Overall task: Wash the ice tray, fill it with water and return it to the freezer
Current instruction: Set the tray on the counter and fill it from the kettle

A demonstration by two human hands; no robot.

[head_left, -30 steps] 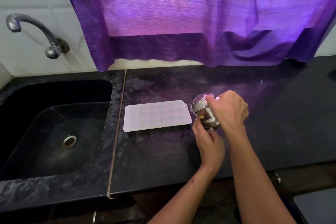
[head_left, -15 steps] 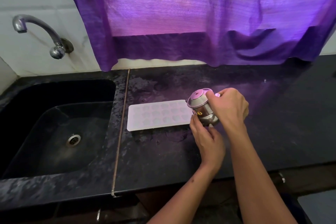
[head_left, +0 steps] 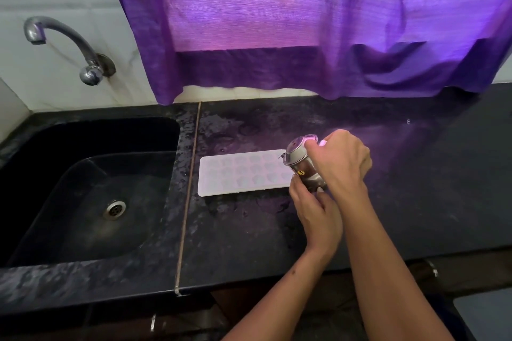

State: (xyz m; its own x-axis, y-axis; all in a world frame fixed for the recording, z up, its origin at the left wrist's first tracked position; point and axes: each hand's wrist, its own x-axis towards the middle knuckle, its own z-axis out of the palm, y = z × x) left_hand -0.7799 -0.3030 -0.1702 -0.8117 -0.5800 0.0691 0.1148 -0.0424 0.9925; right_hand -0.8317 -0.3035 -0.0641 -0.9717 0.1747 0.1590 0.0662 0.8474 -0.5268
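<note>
A white ice tray [head_left: 238,173] with shaped cells lies flat on the black counter [head_left: 415,188], just right of the sink. A small steel jug [head_left: 300,165] with a lid is tipped toward the tray's right end. My right hand [head_left: 340,160] grips the jug from above and behind. Fingers of my left hand [head_left: 313,207] curl around its base from below. I cannot tell whether water is flowing from the jug.
A black sink [head_left: 91,194] with a round drain [head_left: 114,209] lies to the left. A steel tap [head_left: 63,47] juts from the tiled wall above it. A purple curtain [head_left: 277,25] hangs behind the counter, which shows wet patches around the tray.
The jug stays tipped at the tray's right end with both hands in the same grip. Only the view has shifted slightly.
</note>
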